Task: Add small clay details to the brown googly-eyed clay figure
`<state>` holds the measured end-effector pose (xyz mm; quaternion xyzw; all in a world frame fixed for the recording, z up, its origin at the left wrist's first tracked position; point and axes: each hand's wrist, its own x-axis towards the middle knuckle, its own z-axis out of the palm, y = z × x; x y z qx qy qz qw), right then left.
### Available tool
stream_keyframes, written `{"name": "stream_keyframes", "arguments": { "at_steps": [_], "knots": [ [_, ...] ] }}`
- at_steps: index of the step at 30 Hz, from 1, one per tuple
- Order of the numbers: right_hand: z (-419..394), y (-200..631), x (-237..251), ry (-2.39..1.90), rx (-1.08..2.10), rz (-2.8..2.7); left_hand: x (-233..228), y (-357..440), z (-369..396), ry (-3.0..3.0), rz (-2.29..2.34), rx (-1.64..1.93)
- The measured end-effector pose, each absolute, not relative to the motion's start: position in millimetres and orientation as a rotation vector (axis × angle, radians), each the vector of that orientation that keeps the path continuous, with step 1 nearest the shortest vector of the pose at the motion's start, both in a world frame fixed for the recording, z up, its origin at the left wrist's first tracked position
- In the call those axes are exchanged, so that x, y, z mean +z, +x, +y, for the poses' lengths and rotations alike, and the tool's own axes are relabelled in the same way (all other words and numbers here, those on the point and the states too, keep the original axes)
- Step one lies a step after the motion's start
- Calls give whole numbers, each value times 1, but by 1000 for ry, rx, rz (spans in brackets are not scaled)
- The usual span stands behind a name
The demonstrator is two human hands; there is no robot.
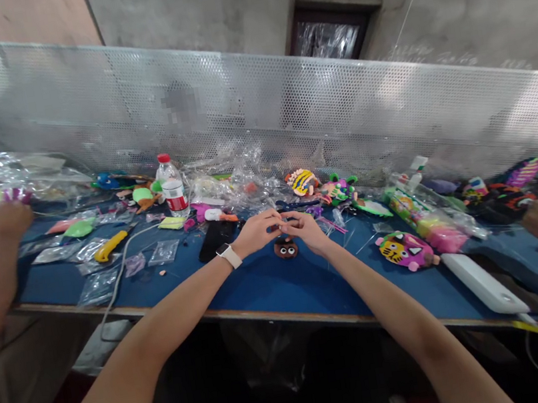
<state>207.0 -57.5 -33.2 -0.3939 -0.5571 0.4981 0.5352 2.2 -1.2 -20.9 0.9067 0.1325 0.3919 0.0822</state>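
Observation:
Both hands meet over the blue tabletop, near the middle of the view. My left hand (259, 231), with a white watch at its wrist, has its fingertips pinched together. Fingertip to fingertip with it, my right hand (304, 228) is pinched too. Whatever sits between the fingers is too small to make out. Just below them lies a brown clay face (286, 249) with two white-and-black eyes. A black phone (216, 239) rests beside my left wrist.
A water bottle (173, 185), a yellow utility knife (111, 246) and plastic bags stand or lie leftward. To the right are a pink-and-yellow clay mask (406, 251) and a white power bank (484, 282). Co-workers' hands (7, 224) show at both sides. A perforated metal panel (244, 104) closes the back.

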Motion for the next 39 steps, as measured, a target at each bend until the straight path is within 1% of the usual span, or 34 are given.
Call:
{"name": "stream_keyframes", "arguments": {
  "at_steps": [8, 16, 26, 39],
  "knots": [
    [-57, 204, -35, -900, 1222, -1339, -23, 4, -2, 2721, 354, 1163],
    [-59, 202, -31, -886, 1269, -1295, -23, 5, -4, 2695, 348, 1242],
    [-61, 205, -29, -902, 1183, -1266, -24, 5, 0, 2671, 373, 1343],
    [-62, 205, -25, -883, 1174, -1238, -24, 5, -1, 2644, 364, 1459]
  ]
}}
